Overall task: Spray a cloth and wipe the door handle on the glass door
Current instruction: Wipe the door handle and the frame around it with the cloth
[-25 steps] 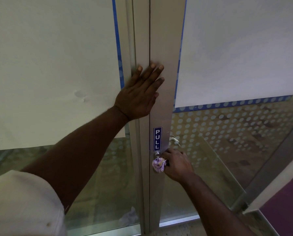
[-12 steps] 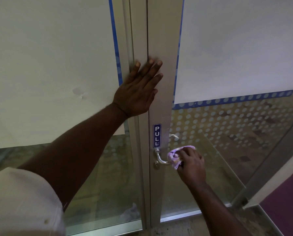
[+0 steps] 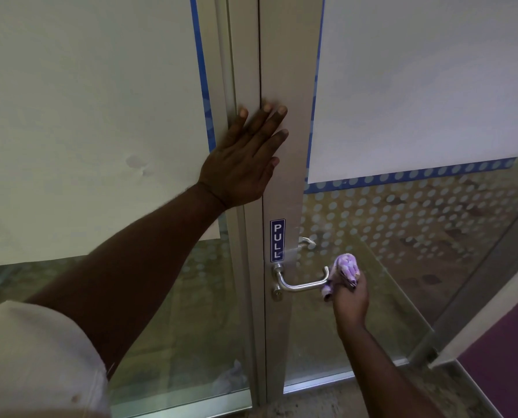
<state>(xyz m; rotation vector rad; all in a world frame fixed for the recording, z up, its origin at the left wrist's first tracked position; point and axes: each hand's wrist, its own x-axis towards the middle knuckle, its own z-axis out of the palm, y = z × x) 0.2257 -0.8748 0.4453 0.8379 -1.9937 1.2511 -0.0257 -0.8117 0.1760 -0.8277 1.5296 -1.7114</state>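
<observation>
While my left hand lay flat and spread against the door frame, my right hand gripped the bunched purple cloth. The cloth pressed on the outer end of the door handle, below the PULL sign.

Bunched purple cloth touches steel handle's tip.
</observation>
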